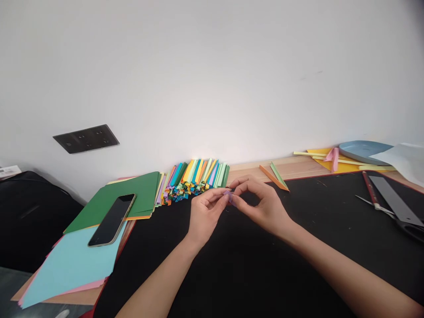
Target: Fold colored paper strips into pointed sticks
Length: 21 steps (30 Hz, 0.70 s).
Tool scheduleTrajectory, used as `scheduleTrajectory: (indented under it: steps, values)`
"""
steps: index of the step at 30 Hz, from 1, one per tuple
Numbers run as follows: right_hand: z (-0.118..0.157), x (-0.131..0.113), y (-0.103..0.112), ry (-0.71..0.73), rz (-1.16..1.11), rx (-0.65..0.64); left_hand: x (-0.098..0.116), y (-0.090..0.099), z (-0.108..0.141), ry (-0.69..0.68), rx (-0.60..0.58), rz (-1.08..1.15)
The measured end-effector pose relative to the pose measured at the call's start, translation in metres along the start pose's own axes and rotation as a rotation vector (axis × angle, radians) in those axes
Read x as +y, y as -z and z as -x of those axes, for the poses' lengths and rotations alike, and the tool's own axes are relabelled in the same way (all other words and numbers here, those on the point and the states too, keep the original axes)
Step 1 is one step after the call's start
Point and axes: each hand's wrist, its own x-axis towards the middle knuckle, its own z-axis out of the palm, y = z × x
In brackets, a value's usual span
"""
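Between my two hands is a small purple paper strip (pixel 228 193), mostly covered by the fingers. My left hand (pixel 207 212) pinches it from the left with thumb and forefinger. From the right, my right hand (pixel 261 201) pinches the same piece, its fingertips almost touching the left ones. Both hands are held above a black mat (pixel 218 265). Just behind and left of them lies a pile of folded colored paper strips (pixel 192 179). An orange folded strip (pixel 274 178) and a green folded strip (pixel 278 174) rest on the mat's far edge, right of my hands.
At left, a phone (pixel 112 221) lies on green paper sheets (pixel 132 192) and light blue sheets (pixel 73 260). To the right are a metal ruler (pixel 394 198), a red-handled knife (pixel 370 189), scissors (pixel 410 229) and a blue tray (pixel 361 150). A wall with a socket (pixel 86 138) stands behind.
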Motion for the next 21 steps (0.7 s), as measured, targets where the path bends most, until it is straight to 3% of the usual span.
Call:
scheduleTrajectory:
  steps: [6, 12, 21]
  values:
    - [0.0022, 0.0022, -0.0042, 0.087, 0.11, 0.01, 0.0041, -0.0022, 0.0008, 0.035, 0.02, -0.026]
    - [0.0024, 0.0025, -0.0062, 0.052, 0.128, 0.042, 0.0081, -0.0053, 0.0023, 0.061, 0.108, -0.014]
    - [0.0029, 0.002, -0.0063, 0.03, 0.115, 0.037, 0.0035, -0.0021, 0.0007, 0.097, 0.092, 0.02]
